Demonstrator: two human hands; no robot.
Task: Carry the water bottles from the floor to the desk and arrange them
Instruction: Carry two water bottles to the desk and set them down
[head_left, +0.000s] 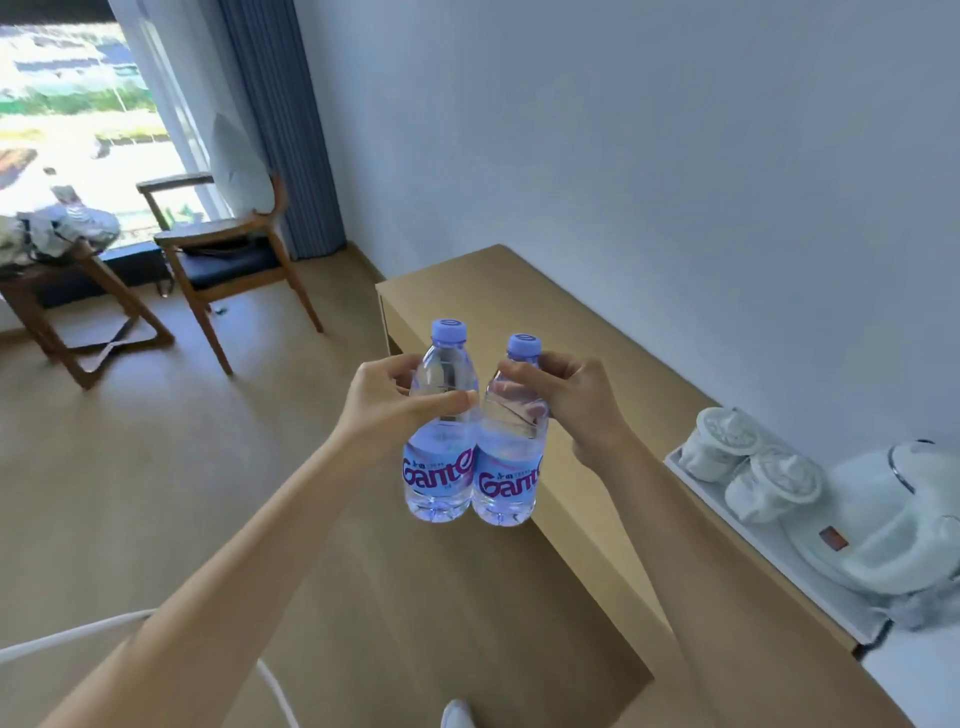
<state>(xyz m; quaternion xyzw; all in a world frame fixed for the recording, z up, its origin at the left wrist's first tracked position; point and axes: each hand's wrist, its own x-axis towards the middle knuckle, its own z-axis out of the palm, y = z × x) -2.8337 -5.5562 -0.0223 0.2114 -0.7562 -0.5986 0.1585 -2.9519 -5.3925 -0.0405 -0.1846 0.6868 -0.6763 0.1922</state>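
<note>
Both hands are busy right now, one bottle each. Left hand (387, 395) is wrapped around the shoulder of the left bottle (441, 431), thumb across the front and fingers curled behind, so that's a full grip up high near the neck. Right hand (563, 395) does the same on the right bottle (511, 441), fingers curled over the top part just under the purple cap. I'm holding them upright, side by side and pretty much touching, up in the air in front of me, with the counter (519, 291) behind and below them. My guess is gripping high like that lets the weight hang straight down so they stay vertical and I can set the bases down flat. Keeping them paired probably makes lining them up easier too. Neither bottle is on the counter yet, they hover over its near edge with the wood floor (156, 467) showing to the left. Further right on the counter there's a white tray (727, 514) with wrapped cups (748, 462) and a kettle (904, 525), so I'd aim for the bare stretch on the left. There's a wooden chair (228, 249) by the window, well apart from all this.
</note>
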